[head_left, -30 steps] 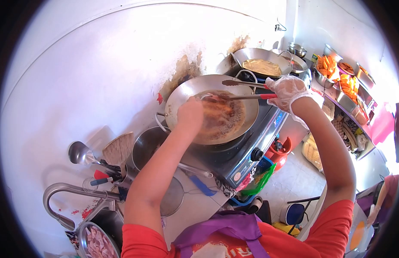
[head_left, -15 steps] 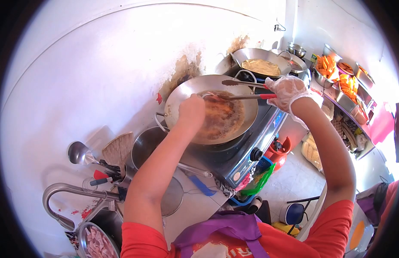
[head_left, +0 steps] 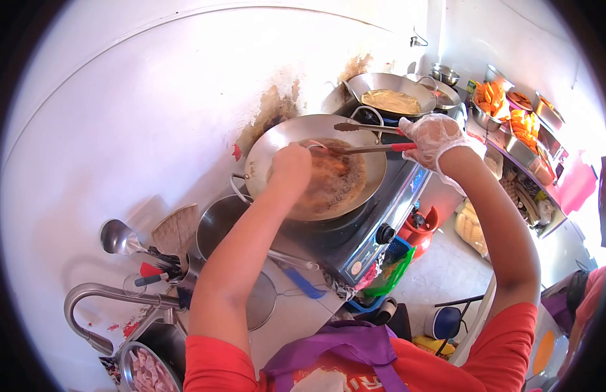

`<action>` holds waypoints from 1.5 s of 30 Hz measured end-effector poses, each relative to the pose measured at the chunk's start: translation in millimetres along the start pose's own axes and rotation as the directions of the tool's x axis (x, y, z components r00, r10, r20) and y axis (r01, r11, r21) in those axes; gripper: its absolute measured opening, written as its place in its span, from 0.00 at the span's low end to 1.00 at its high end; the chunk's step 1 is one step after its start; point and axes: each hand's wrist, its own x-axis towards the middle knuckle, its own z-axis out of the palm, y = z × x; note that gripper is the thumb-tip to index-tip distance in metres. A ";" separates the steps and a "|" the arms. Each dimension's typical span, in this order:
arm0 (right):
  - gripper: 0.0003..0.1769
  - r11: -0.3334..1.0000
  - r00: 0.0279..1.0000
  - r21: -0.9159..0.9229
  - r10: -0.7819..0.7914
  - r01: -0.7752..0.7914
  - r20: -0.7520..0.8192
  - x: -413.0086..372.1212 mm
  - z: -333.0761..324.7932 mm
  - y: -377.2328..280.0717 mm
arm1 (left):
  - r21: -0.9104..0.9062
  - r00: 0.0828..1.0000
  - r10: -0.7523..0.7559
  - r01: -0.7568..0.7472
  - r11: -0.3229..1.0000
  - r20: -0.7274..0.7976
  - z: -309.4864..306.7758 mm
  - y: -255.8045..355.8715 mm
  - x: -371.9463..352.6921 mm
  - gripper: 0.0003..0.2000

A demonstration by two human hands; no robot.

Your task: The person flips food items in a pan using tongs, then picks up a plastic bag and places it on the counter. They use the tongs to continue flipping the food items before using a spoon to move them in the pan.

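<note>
My right hand [head_left: 437,138], in a clear plastic glove, grips a pair of metal tongs [head_left: 375,149] with red handles. The tongs' arms are spread apart, and the lower one reaches over the bubbling brown oil in a wide wok [head_left: 262,157]. My bare left hand [head_left: 292,166] is closed above the oil near the tip of that lower arm. Something thin and pale shows at its fingers, but I cannot make out what it is. Orange-brown food [head_left: 342,168] lies in the oil, partly under foam.
The wok sits on a black gas stove [head_left: 355,245]. Behind it is a second wok [head_left: 375,83] with pale food in oil. A dark pot [head_left: 215,222], a ladle [head_left: 117,236] and a faucet [head_left: 81,294] are at left. Orange food fills a bowl [head_left: 489,121] at right.
The view has shifted slightly. Orange-brown food shows differently in the oil, more to the right beneath the tongs. Both hands keep nearly the same positions and grips.
</note>
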 end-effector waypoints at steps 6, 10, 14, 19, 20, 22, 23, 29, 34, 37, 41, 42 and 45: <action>0.18 0.999 0.999 0.019 -0.025 0.026 -0.032 -0.3 -4.6 -1.4 | 0.031 0.999 0.006 -0.007 0.999 0.054 -5.4 0.3 3.6 0.08; 0.16 0.999 0.999 0.024 -0.035 0.035 -0.018 0.8 -9.8 -4.2 | 0.014 1.000 0.016 -0.016 1.000 -0.010 7.6 -0.3 7.4 0.07; 0.22 0.995 0.997 0.067 -0.073 0.075 -0.033 2.5 -4.9 -0.4 | 0.042 0.996 0.052 -0.049 0.998 -0.067 4.8 1.6 2.5 0.07; 0.22 0.989 0.989 0.059 -0.130 0.134 -0.063 5.8 -4.6 -3.4 | 0.040 0.999 0.032 -0.031 0.999 -0.023 4.5 -3.7 3.2 0.08; 0.21 0.991 0.990 0.053 -0.121 0.125 -0.073 5.9 -4.6 -3.3 | 0.044 0.996 0.059 -0.056 0.997 -0.060 6.7 -5.5 3.1 0.06; 0.21 0.993 0.990 0.044 -0.103 0.107 -0.096 7.1 -6.4 -3.8 | 0.068 0.994 0.084 -0.079 0.995 -0.068 3.6 -7.3 1.8 0.07; 0.20 0.995 0.994 0.051 -0.087 0.091 -0.069 5.7 -11.6 -4.6 | 0.080 0.993 0.094 -0.089 0.993 -0.069 1.9 -8.6 0.4 0.07; 0.17 0.995 0.996 0.043 -0.092 0.092 0.003 3.0 -26.0 -6.0 | 0.092 0.994 0.062 -0.054 0.994 -0.087 7.0 -16.5 1.5 0.07; 0.21 0.987 0.989 0.067 -0.147 0.146 -0.005 9.1 -24.0 -3.0 | 0.102 0.995 0.085 -0.078 0.992 -0.061 2.0 -19.0 -0.7 0.07; 0.21 0.992 0.991 0.010 -0.122 0.123 -0.057 4.1 -28.9 -5.7 | 0.092 0.995 0.081 -0.076 0.993 -0.052 0.7 -21.5 -2.4 0.07; 0.21 0.990 0.989 0.037 -0.134 0.137 -0.066 9.6 -23.4 -4.5 | 0.073 0.995 0.085 -0.082 0.994 -0.043 -6.4 -19.7 -6.6 0.07; 0.21 0.986 0.985 0.051 -0.152 0.157 -0.077 10.8 -19.4 -2.7 | 0.076 0.996 0.084 -0.081 0.994 -0.037 -6.9 -18.9 -6.2 0.07; 0.22 0.983 0.981 0.047 -0.174 0.178 -0.082 16.4 -16.2 -3.1 | 0.076 0.997 0.076 -0.074 0.994 -0.027 -5.8 -18.5 -6.5 0.07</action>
